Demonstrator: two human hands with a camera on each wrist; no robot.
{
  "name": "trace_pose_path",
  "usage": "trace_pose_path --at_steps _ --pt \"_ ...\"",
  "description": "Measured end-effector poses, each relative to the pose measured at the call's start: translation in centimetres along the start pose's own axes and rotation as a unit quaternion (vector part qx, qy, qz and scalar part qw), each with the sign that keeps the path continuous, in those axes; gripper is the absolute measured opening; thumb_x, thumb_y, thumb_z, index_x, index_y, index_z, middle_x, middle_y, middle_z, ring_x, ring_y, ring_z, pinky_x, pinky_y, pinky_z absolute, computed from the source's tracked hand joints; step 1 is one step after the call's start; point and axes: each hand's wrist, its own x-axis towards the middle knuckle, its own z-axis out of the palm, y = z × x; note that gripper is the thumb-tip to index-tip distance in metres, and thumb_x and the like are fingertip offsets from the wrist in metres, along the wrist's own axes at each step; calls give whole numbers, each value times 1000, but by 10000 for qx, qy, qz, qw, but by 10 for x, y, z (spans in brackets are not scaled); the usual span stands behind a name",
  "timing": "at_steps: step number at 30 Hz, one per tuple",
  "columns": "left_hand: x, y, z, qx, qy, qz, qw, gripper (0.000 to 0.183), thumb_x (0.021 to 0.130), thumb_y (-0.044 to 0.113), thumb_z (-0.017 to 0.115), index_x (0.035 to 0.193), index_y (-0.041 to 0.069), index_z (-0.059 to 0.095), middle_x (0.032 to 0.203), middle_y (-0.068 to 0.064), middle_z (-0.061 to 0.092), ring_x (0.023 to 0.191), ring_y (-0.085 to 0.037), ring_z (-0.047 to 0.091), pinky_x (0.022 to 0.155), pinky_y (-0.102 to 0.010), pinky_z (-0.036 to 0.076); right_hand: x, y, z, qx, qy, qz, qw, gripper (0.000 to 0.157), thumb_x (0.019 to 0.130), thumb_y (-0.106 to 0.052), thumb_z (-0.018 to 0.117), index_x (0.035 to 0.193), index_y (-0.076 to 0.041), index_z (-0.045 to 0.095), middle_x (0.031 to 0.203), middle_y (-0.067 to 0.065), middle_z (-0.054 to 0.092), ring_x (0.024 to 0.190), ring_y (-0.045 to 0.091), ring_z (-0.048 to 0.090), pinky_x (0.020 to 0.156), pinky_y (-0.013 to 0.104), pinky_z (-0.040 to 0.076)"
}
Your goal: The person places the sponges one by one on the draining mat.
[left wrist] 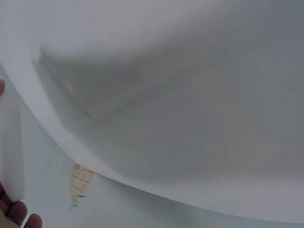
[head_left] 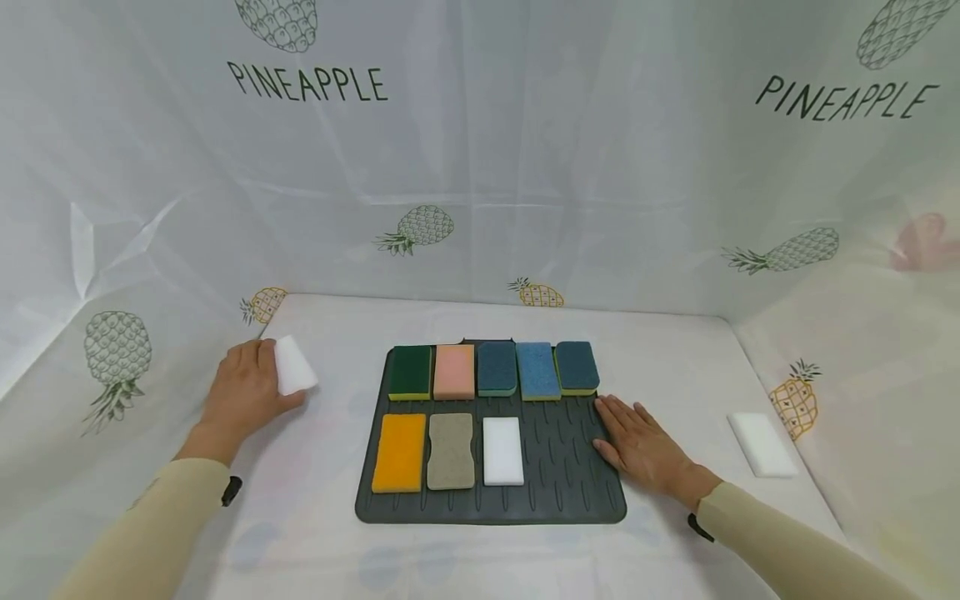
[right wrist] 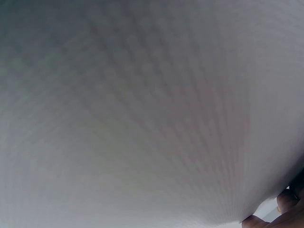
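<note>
My left hand [head_left: 243,390] grips a white sponge [head_left: 295,365] at the left of the table, its thumb on the near end. In the left wrist view that sponge [left wrist: 11,147] spans between fingertips at the left border. On the right side, my right hand [head_left: 647,448] lies with fingers stretched out on the right edge of a dark grey ribbed mat [head_left: 573,500]. Its fingertips come right up to a dark blue sponge [head_left: 576,365] in the mat's back row. Only some fingers [right wrist: 287,202] show in the corner of the right wrist view.
Along the mat's back row stand green, pink and blue sponges [head_left: 538,371]. The front row holds an orange sponge [head_left: 399,452], a grey-beige sponge [head_left: 451,451] and a white sponge [head_left: 503,451]. Another white sponge [head_left: 762,445] lies far right. A pineapple-print curtain [head_left: 585,167] encloses the table.
</note>
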Motion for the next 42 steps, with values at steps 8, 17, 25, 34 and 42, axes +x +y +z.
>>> trace_pose_path --at_steps 8,17,25,34,42 --pt "22 34 -6 146 330 575 9977 99 65 40 93 128 -22 48 115 -40 56 102 -53 54 87 -62 51 1 0 -1 63 23 -40 10000 71 110 -43 51 161 4 37 165 24 41 153 43 39 123 64 32" --pt "37 100 -9 31 -256 597 9979 106 69 48 95 137 -18 48 128 -36 56 115 -50 54 97 -60 52 1 1 -1 35 -65 -11 10000 72 110 -43 51 161 4 35 166 23 39 154 41 38 124 64 31" --pt "45 171 -10 -422 -1013 710 9914 102 78 56 87 144 -9 45 138 -28 55 126 -44 52 109 -54 48 1 1 -1 75 -76 -14 9999 71 111 -43 50 162 4 35 167 23 38 155 42 37 124 64 30" --pt "57 252 -9 -792 -1491 1337 9765 102 82 63 82 149 -4 45 143 -20 55 128 -35 52 114 -49 46 2 1 -3 80 -140 4 9999 71 111 -45 48 162 3 35 167 23 39 154 42 37 124 64 30" --pt "64 322 -3 -888 -1879 1953 9585 103 83 71 77 151 0 47 146 -13 57 131 -27 54 118 -41 45 2 1 -1 86 -138 26 9999 72 110 -44 50 162 3 34 167 23 38 155 42 37 124 64 30"
